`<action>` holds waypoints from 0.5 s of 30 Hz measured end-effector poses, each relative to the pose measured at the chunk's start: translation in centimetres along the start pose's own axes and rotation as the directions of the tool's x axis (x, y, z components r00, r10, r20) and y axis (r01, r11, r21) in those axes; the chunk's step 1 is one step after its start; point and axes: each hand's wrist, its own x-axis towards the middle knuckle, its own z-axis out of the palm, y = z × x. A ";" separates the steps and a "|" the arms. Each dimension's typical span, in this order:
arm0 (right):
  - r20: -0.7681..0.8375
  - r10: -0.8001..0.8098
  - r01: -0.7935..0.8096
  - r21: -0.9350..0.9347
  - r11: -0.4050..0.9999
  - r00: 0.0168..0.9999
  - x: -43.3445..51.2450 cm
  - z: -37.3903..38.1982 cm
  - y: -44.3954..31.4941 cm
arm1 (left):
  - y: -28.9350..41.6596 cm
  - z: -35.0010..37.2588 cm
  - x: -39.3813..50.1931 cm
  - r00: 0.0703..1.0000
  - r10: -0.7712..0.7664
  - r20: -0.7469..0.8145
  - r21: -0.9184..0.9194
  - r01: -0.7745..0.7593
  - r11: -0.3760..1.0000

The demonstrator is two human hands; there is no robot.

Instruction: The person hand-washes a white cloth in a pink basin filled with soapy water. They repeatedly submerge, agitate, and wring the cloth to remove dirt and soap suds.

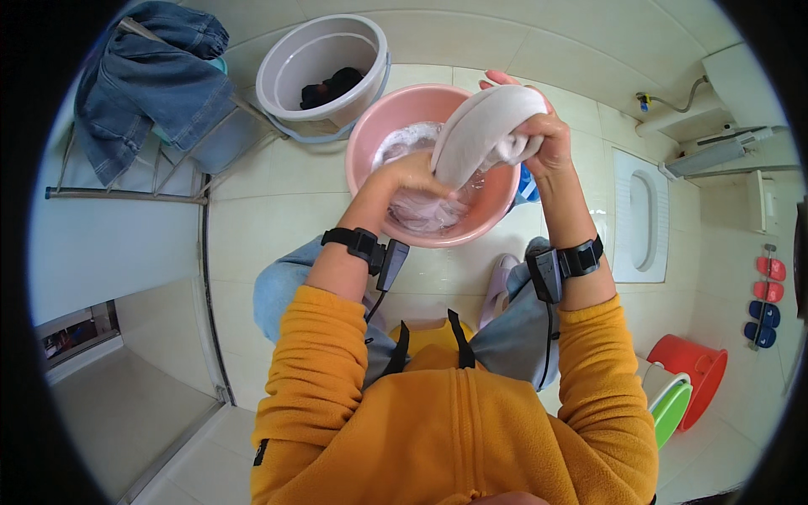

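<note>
A pink plastic basin [432, 238] stands on the tiled floor before me, with sudsy water [413, 136] and submerged pale cloth [421, 211] inside. Above it my right hand [548, 136] grips the upper end of a wet, twisted white cloth [476, 129], whose exact kind I cannot tell. Lower down, my left hand [416, 177] is around the cloth's other end, over the water. Part of the left fingers is hidden behind the cloth. Drops hang or fall beneath the bunched part.
A grey bucket [322, 63] holding dark cloth [331, 88] stands behind the basin. Jeans [164, 82] hang over a metal rack [126, 194] at left. A squat toilet [641, 218] lies at right, near red [688, 366] and green [673, 413] plastic tubs. Slippers [767, 290] hang on the wall.
</note>
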 end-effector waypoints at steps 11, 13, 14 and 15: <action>-0.321 -0.183 -0.101 -0.696 0.711 0.929 2.4 -5.9 6.0 | -5.6 1.2 1.6 0.967 -0.157 -0.198 -0.964 -0.163 0.210; -0.014 -0.151 0.067 -0.854 0.515 0.988 0.9 -1.8 9.5 | -6.9 0.9 2.3 0.923 -0.327 -0.204 -0.979 -0.192 0.068; 0.269 -0.269 0.327 -0.923 0.204 0.925 -0.1 0.4 11.2 | -7.4 0.8 2.6 0.923 -0.326 -0.205 -0.976 -0.220 -0.007; 0.314 -0.210 0.346 -0.928 0.136 0.926 -1.0 2.4 12.7 | -7.8 0.9 2.8 0.912 -0.349 -0.216 -0.974 -0.225 0.015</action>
